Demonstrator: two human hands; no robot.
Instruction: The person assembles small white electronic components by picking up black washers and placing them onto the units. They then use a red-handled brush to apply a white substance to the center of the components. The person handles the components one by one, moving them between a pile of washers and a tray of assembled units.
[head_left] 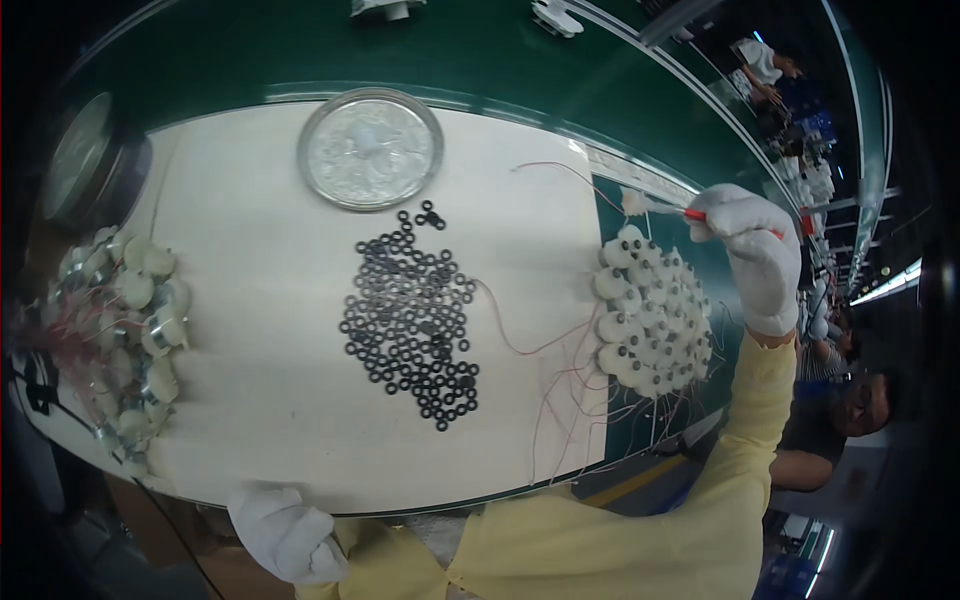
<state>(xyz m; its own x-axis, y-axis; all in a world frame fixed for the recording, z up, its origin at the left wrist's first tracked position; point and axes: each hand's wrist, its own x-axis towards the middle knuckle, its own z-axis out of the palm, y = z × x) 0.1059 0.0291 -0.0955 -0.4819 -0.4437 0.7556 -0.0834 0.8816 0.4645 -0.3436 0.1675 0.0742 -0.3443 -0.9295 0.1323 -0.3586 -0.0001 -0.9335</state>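
Brush (663,208) in my view: red handle, pale flared bristles | where: worktop's (250,350) right, near the white discs' (655,315) far end | hands: right hand (755,250) clamped on brush; left hand (283,533) curled, I can't tell its grip

head view | left of head-worn pair | fisheye facing down | close over worktop (250,300)

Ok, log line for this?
right hand: holds brush near wired parts; left hand: at table edge; black rings: mid-table; dish: beyond rings
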